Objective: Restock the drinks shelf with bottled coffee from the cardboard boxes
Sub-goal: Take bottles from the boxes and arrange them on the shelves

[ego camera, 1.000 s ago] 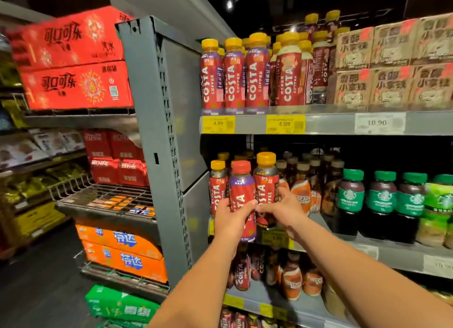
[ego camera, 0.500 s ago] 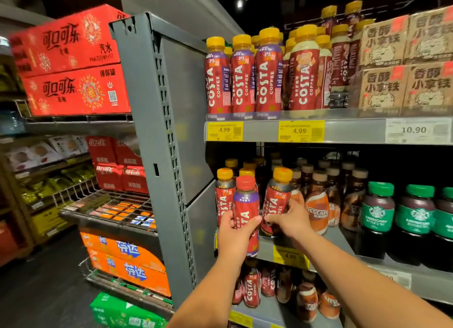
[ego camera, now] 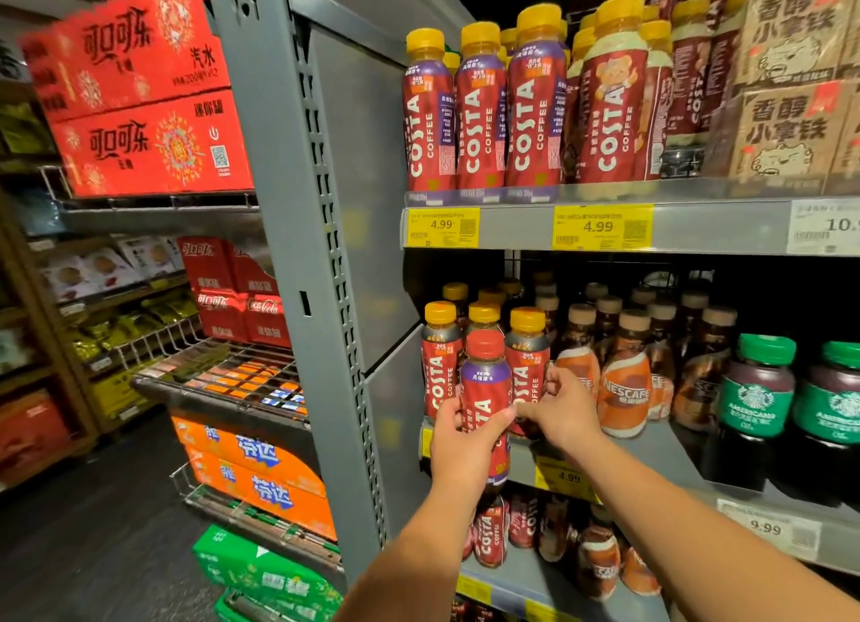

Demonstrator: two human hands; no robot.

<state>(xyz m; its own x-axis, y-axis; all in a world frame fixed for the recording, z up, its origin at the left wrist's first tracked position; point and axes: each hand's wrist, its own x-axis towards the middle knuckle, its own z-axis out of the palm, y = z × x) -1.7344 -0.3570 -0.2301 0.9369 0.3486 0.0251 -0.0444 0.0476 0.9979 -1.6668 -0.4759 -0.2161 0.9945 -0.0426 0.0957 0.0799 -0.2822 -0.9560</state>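
Note:
My left hand (ego camera: 460, 449) grips a red-capped Costa coffee bottle (ego camera: 485, 389) with a purple and red label, held upright in front of the middle shelf (ego camera: 651, 454). My right hand (ego camera: 556, 410) touches a yellow-capped Costa bottle (ego camera: 527, 356) standing at the shelf's front edge, fingers on its right side. Another yellow-capped Costa bottle (ego camera: 440, 356) stands to the left, and more stand behind. No cardboard coffee box is in view near my hands.
Orange Nescafe bottles (ego camera: 623, 379) and green-capped Starbucks bottles (ego camera: 756, 403) fill the shelf to the right. The top shelf (ego camera: 688, 226) carries a row of Costa bottles (ego camera: 479, 109) and brown cartons (ego camera: 786, 128). A grey upright (ego camera: 321, 258) borders the left; red cola cases (ego camera: 144, 86) lie beyond.
The view has closed in on the shelf. My right hand has pushed the yellow-capped bottle upright and back onto the shelf. My left hand still holds the red-capped bottle in front.

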